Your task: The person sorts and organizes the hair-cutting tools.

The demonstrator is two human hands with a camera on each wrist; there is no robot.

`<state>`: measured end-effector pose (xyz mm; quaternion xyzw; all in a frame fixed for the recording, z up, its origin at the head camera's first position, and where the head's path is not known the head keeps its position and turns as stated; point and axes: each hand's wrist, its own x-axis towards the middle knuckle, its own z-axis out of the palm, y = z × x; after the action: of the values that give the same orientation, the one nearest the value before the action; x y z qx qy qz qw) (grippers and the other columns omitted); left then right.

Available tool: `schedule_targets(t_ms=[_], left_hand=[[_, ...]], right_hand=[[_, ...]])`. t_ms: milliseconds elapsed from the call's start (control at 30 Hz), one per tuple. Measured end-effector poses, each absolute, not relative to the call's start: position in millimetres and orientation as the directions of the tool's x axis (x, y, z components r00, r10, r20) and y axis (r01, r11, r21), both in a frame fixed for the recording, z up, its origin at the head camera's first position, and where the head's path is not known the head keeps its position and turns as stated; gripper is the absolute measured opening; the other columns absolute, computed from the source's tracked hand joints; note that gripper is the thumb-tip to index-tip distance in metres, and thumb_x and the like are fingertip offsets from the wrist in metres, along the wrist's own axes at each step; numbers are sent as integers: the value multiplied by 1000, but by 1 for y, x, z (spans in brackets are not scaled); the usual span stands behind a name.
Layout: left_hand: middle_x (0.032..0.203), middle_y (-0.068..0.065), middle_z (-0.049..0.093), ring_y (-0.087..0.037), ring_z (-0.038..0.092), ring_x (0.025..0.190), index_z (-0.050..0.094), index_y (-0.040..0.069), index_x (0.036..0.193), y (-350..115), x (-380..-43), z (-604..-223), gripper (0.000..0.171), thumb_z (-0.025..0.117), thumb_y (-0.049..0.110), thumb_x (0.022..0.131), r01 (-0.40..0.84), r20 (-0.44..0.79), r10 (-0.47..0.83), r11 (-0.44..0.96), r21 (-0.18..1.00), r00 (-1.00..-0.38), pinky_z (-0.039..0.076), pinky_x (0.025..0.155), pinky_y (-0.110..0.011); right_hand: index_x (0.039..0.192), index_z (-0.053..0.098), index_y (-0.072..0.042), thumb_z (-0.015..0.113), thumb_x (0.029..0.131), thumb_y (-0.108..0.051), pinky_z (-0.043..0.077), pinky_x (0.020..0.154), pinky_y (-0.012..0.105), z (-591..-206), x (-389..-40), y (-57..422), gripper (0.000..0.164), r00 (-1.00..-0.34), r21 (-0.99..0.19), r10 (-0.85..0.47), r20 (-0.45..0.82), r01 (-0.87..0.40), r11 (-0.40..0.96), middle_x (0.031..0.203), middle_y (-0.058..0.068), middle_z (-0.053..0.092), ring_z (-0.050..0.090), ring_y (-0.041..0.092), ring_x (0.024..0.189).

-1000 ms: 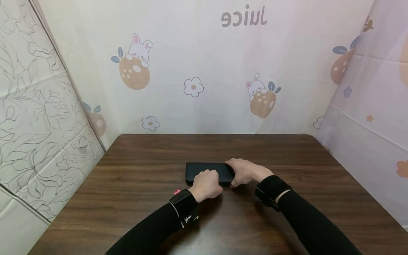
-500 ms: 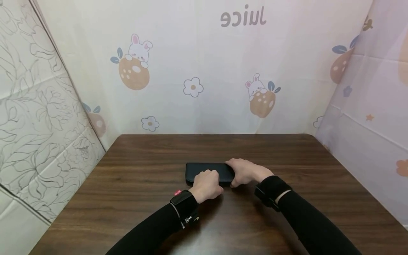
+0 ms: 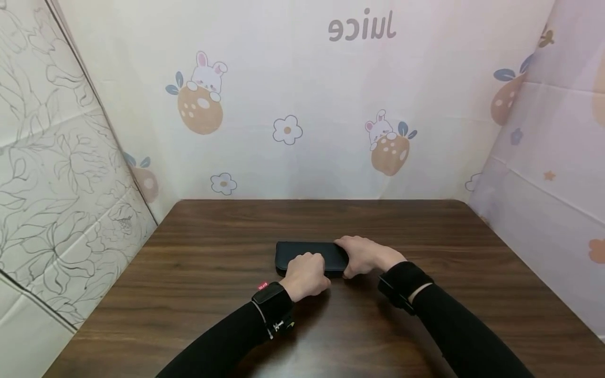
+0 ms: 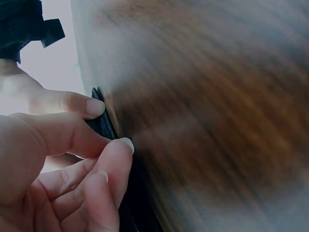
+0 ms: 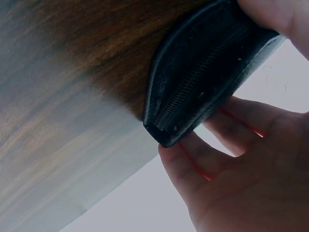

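Observation:
A long black zip wallet (image 3: pixel 300 253) with rounded corners lies on the brown wooden table (image 3: pixel 217 231). My right hand (image 3: pixel 364 254) grips its right end, with the thumb on the near edge and the fingers on the far side. The right wrist view shows the closed row of zipper teeth (image 5: pixel 193 77) along the wallet's edge. At the near edge my left hand (image 3: pixel 306 273) has curled fingers. In the left wrist view its thumb and index finger pinch together at that edge; whether they hold a zipper pull is hidden.
A pale curtain (image 3: pixel 293 79) with rabbit and fruit prints hangs behind the table. Another sheet with flower outlines (image 3: pixel 61 173) stands at the left, and a printed one (image 3: pixel 557 157) at the right. Black bands (image 3: pixel 405 283) with devices sit on both wrists.

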<state>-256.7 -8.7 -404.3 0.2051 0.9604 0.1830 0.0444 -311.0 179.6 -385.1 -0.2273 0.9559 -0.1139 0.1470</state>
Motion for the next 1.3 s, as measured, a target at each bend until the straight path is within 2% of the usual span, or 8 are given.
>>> schedule_targets(t_ms=[867,1300], left_hand=[[63,0,57,-17,55,57,61,13,65,-13,-252,-400,31,77,24,90,344,-18,375,867,361,-927,45,53,-32],[71,-2,61,-17,57,61,67,11,79,-13,-252,-400,21,77,25,90,339,-11,364,877,341,-931,48,55,-33]], right_hand=[[153,43,-6,81,79,-12,43,93,45,-384,-308,180,84,-858,-269,-450,-249,-385,883,147,12,49,50,28,114],[153,43,-5,80,79,-12,43,93,45,-384,-308,181,83,-857,-263,-456,-242,-394,881,148,13,48,49,28,116]])
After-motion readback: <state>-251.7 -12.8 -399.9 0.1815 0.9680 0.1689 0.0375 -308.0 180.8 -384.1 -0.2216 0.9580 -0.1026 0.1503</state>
